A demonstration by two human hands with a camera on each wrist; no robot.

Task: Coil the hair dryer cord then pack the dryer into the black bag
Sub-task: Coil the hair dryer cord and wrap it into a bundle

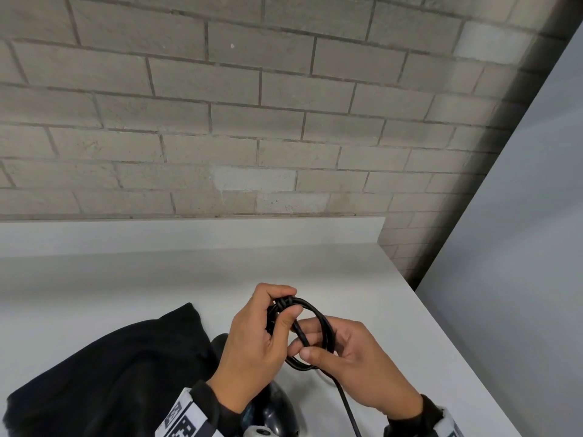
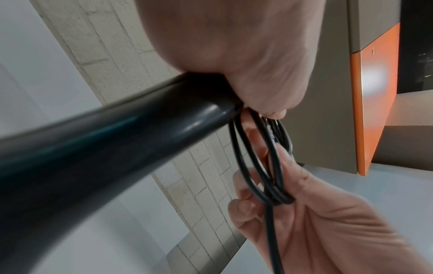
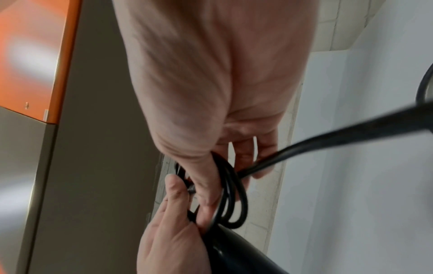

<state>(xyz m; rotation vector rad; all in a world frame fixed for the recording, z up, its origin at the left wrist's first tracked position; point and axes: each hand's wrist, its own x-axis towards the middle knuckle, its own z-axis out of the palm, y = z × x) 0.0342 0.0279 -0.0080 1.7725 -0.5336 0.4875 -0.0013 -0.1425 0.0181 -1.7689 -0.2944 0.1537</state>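
Observation:
Over the white counter, both hands hold a small coil of black cord [image 1: 310, 329]. My left hand [image 1: 262, 339] grips the coil's far end between thumb and curled fingers, together with the end of the hair dryer's handle [image 2: 98, 148]. My right hand [image 1: 350, 357] pinches the near side of the loops [image 2: 269, 192] between thumb and fingers. A loose length of cord [image 1: 347, 408] trails down toward me from that pinch. The glossy black hair dryer [image 1: 274, 411] sits under my left wrist, mostly hidden. The black bag [image 1: 113, 370] lies crumpled on the counter to the left.
The white counter [image 1: 378, 294] meets a grey brick wall [image 1: 220, 121] at the back, and its right edge runs diagonally beside a pale panel [image 1: 520, 247]. An orange-edged cabinet [image 2: 372, 92] shows in the wrist views.

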